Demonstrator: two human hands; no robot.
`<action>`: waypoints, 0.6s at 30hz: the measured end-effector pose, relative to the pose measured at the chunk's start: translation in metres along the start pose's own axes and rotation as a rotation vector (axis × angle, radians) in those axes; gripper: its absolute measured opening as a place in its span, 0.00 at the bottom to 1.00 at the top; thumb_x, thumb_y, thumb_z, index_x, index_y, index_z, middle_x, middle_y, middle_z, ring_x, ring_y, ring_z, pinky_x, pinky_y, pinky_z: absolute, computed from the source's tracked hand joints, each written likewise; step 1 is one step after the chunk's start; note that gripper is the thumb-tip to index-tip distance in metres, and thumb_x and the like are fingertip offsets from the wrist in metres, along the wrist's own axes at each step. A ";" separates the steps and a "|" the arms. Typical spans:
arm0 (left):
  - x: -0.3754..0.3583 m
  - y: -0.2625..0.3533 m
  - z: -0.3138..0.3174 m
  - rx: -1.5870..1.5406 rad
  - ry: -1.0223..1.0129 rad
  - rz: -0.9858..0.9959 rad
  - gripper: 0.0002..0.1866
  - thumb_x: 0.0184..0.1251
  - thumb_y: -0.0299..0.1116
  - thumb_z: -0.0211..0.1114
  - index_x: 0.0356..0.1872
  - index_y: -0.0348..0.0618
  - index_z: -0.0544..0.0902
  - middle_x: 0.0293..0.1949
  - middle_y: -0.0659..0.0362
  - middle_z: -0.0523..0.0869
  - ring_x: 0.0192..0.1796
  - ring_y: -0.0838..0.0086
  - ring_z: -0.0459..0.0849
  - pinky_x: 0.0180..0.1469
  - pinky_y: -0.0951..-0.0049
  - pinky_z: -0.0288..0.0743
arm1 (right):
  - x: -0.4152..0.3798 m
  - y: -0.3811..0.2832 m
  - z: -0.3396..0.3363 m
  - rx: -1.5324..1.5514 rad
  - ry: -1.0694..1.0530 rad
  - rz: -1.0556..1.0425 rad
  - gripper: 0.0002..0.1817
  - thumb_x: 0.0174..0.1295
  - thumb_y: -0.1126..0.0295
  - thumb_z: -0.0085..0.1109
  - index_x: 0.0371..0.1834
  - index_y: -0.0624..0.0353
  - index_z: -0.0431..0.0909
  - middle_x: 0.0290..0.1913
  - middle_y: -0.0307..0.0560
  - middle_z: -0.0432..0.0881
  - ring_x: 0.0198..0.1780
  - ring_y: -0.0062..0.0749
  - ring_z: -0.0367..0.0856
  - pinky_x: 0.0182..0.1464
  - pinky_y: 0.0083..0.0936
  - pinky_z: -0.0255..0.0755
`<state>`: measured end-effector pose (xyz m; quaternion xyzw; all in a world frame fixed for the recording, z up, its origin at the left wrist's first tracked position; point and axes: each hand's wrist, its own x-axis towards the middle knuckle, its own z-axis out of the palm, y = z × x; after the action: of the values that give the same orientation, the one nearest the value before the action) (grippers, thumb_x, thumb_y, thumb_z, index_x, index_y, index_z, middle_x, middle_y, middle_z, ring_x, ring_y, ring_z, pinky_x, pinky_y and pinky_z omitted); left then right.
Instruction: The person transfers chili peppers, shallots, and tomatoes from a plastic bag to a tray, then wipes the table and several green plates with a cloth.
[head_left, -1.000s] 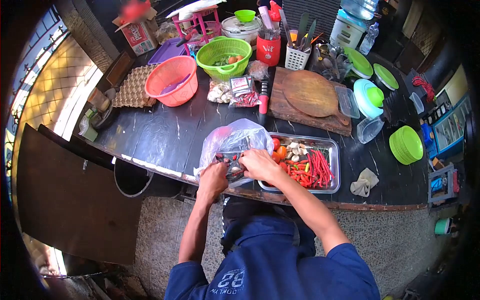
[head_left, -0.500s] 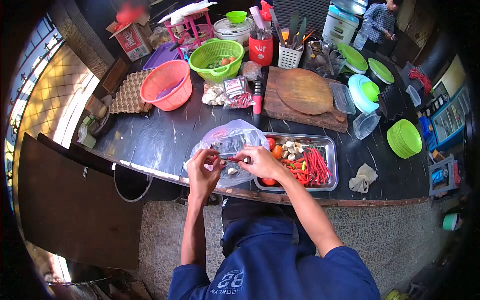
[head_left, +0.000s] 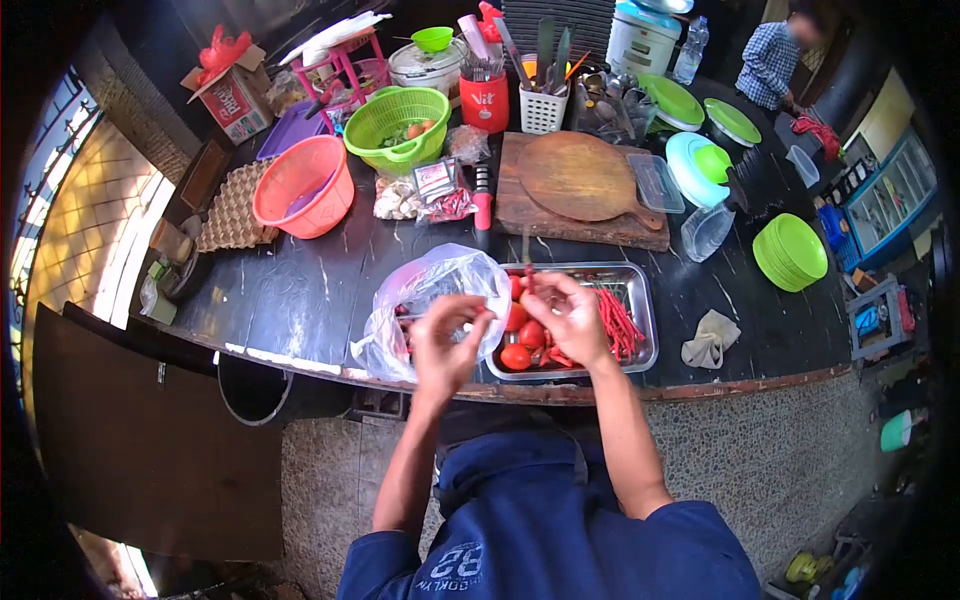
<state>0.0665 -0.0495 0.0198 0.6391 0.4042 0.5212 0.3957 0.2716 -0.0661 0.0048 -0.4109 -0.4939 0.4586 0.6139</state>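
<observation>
My left hand point(head_left: 450, 340) hangs over the right side of a clear plastic bag point(head_left: 385, 310), its thumb and index finger pinched together; what they hold, if anything, is too small to name. Above the metal tray point(head_left: 652, 330), my right hand point(head_left: 568, 318) pinches a small dark red item point(head_left: 528, 276), perhaps a shallot or chili, standing upright from the fingertips. In the tray lie tomatoes point(head_left: 515, 357) on the left and long red chilies point(head_left: 618, 325) on the right. My right hand hides the tray's middle.
Behind are a red basket point(head_left: 305, 188), a green basket point(head_left: 395, 125), a pink-handled knife sharpener point(head_left: 482, 200) and a round board point(head_left: 577, 178). A cloth point(head_left: 711, 340) and stacked green plates point(head_left: 790, 252) lie at the right. Another person point(head_left: 770, 62) stands at the back right.
Both hands have moved apart and rightward relative to the bag; my right hand now hangs over the tray with the small item. The view has shifted, and the other person has moved nearer the table.
</observation>
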 end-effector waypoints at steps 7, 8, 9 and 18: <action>-0.018 -0.025 0.096 0.181 -0.459 0.096 0.11 0.57 0.25 0.81 0.39 0.36 0.88 0.37 0.51 0.89 0.36 0.64 0.91 0.41 0.67 0.86 | -0.032 -0.010 -0.088 -0.839 0.235 0.135 0.15 0.64 0.67 0.75 0.50 0.61 0.88 0.38 0.45 0.90 0.35 0.30 0.87 0.41 0.29 0.81; -0.019 -0.031 0.105 0.210 -0.497 0.141 0.11 0.56 0.25 0.81 0.38 0.36 0.88 0.36 0.51 0.88 0.36 0.61 0.91 0.40 0.65 0.86 | -0.038 -0.013 -0.094 -0.974 0.240 0.175 0.14 0.64 0.67 0.74 0.50 0.60 0.88 0.39 0.47 0.91 0.36 0.35 0.89 0.42 0.32 0.82; -0.019 -0.034 0.112 0.256 -0.521 0.192 0.10 0.55 0.25 0.78 0.37 0.37 0.87 0.35 0.51 0.86 0.39 0.56 0.88 0.43 0.60 0.85 | -0.042 -0.015 -0.099 -0.979 0.249 0.175 0.14 0.64 0.67 0.74 0.50 0.60 0.88 0.39 0.47 0.91 0.36 0.35 0.89 0.42 0.32 0.82; -0.014 -0.040 0.116 0.509 -0.388 0.461 0.08 0.57 0.26 0.76 0.36 0.40 0.87 0.37 0.53 0.87 0.44 0.54 0.84 0.48 0.58 0.81 | -0.051 -0.017 -0.109 -1.223 0.285 0.315 0.15 0.64 0.63 0.71 0.51 0.57 0.87 0.44 0.51 0.90 0.47 0.51 0.89 0.51 0.45 0.82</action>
<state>0.1746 -0.0575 -0.0390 0.8774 0.2843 0.3489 0.1661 0.3767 -0.1251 -0.0091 -0.8110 -0.5133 0.1198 0.2540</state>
